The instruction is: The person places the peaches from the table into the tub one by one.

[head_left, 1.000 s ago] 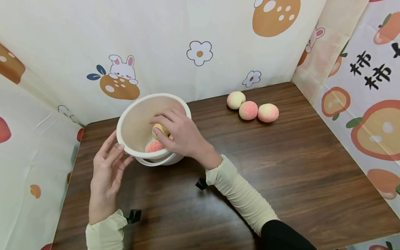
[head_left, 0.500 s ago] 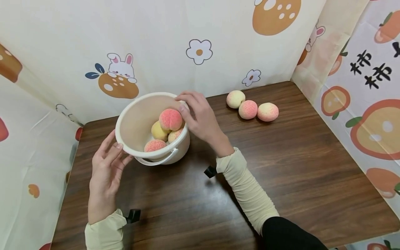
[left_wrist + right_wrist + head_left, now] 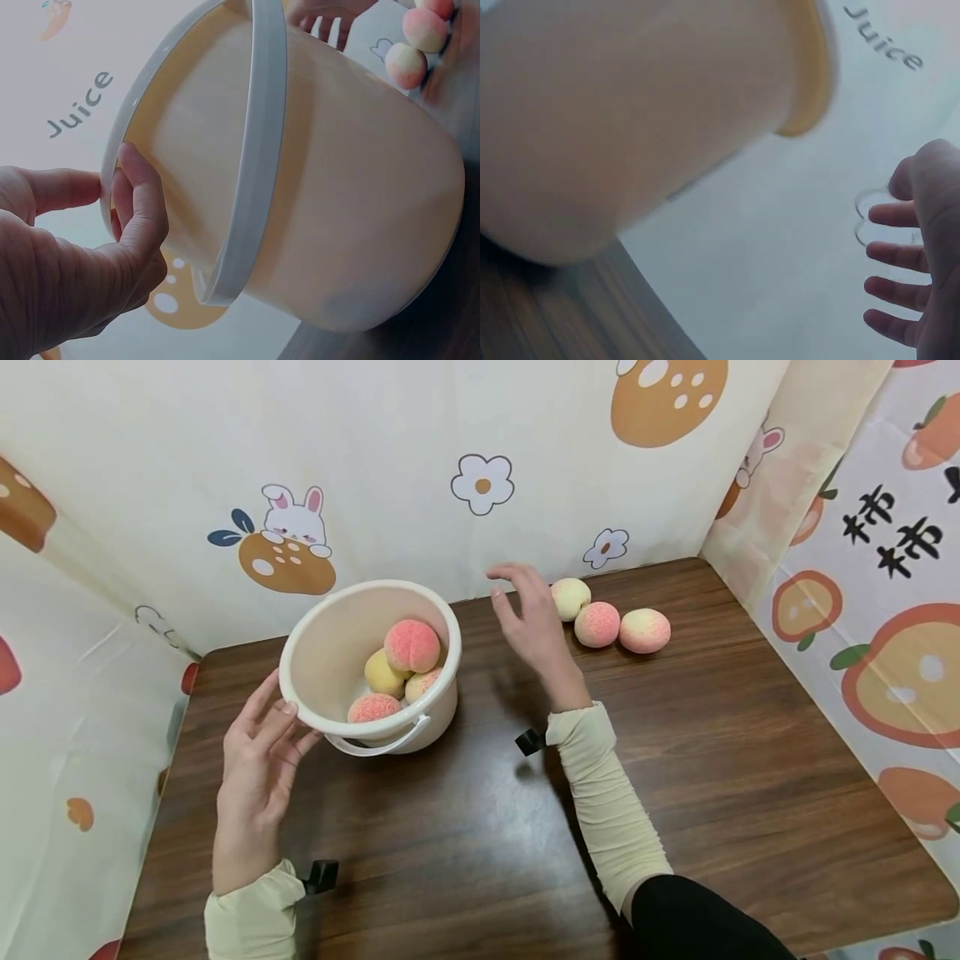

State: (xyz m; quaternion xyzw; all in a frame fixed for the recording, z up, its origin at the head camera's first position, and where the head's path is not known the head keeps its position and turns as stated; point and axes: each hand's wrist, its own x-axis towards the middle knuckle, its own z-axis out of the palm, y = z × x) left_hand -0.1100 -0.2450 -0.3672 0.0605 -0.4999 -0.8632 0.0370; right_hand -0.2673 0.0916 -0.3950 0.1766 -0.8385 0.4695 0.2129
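A white bucket (image 3: 322, 727) stands on the wooden table with its handle hanging at the near side. Several toy peaches lie inside it: a pink peach (image 3: 412, 646) on top, a yellow one (image 3: 384, 674) under it, and others lower down. My left hand (image 3: 258, 768) pinches the bucket's left rim between thumb and fingers, which the left wrist view shows close up. My right hand (image 3: 536, 627) hovers between the bucket and three peaches (image 3: 597, 625), holding nothing, its fingers spread and slightly bent. It partly covers the leftmost of those peaches, a pale one (image 3: 572, 598).
The three loose peaches sit together near the back edge of the brown table (image 3: 720, 777). A printed cloth backdrop (image 3: 405, 468) rises directly behind the bucket, with further printed cloth at both sides.
My right hand has come out of the bucket, leaving a pink peach on top of the others, and has moved right toward the loose peaches. The left hand stays on the rim.
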